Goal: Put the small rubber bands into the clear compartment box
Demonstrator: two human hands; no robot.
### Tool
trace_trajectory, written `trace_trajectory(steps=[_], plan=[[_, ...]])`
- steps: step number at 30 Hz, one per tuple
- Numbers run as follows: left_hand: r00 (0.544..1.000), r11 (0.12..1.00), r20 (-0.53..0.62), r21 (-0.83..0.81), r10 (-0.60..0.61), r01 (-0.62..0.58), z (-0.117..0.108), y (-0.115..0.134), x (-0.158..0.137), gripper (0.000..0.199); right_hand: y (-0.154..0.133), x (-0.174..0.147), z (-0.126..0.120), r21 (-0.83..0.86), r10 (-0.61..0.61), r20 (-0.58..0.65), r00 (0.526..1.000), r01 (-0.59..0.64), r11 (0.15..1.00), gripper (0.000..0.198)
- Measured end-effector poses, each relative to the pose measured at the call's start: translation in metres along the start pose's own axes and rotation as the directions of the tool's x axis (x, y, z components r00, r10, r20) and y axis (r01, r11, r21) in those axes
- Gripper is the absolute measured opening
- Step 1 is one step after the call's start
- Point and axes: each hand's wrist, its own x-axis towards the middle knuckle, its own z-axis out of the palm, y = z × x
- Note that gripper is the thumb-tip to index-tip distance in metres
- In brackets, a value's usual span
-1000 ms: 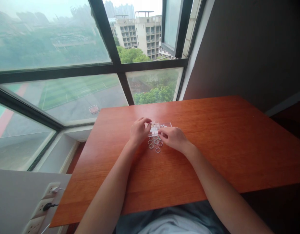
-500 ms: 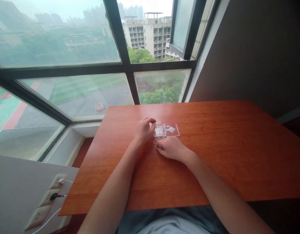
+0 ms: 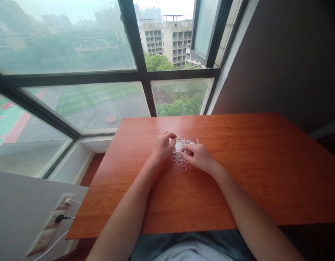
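Note:
A small clear plastic box (image 3: pixel 196 140) with its lid folded back lies flat on the table, with whitish small pieces inside. My left hand (image 3: pixel 163 145) is curled at the box's left side, thumb and fingers closed on its edge. Just over the box's front edge is my right hand (image 3: pixel 198 156), its thumb and fingertips pinched together. Whatever those fingertips hold is too small to make out. In front of the box lie several small rings, among them a pinkish ring (image 3: pixel 184 168) and a pale ring (image 3: pixel 174 158). Part of the box is hidden by my right hand.
The reddish-brown wooden table (image 3: pixel 254 174) stretches beneath both hands. Beyond its far edge stands a window with a dark frame (image 3: pixel 102 77). Wall sockets (image 3: pixel 49 221) with plugged-in cables are at the lower left.
My right hand has lifted from the rings and moved up and right to the box's front edge, uncovering more rings. My left hand stays at the box's left side.

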Motion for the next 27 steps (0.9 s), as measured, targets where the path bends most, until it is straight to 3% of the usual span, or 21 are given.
trace_trajectory(steps=[4, 7, 10, 17, 27], plan=[[1.000, 1.000, 0.007, -0.015, 0.010, -0.010, 0.000, 0.003, 0.000, 0.013, 0.002, 0.002, -0.005, 0.203, 0.088, -0.194, 0.977, -0.048, 0.978, 0.020], [0.999, 0.999, 0.020, -0.040, 0.032, -0.032, 0.000, 0.004, 0.001, 0.012, 0.004, 0.002, -0.008, 0.266, 0.126, -0.251, 0.960, -0.057, 0.962, 0.024], [0.998, 0.994, 0.029, -0.092, 0.063, -0.060, 0.000, 0.006, 0.001, 0.012, 0.006, 0.002, -0.009, 0.258, 0.127, -0.256, 0.958, -0.059, 0.964, 0.023], [0.982, 0.914, 0.093, -0.388, 0.167, -0.118, -0.005, 0.024, 0.001, 0.017, 0.006, 0.003, -0.007, 0.249, 0.117, -0.225, 0.967, -0.059, 0.967, 0.024], [0.984, 0.916, 0.071, -0.383, 0.161, -0.122, -0.004, 0.025, 0.002, 0.010, 0.011, 0.004, -0.007, 0.266, 0.158, -0.266, 0.951, -0.086, 0.960, 0.025]])
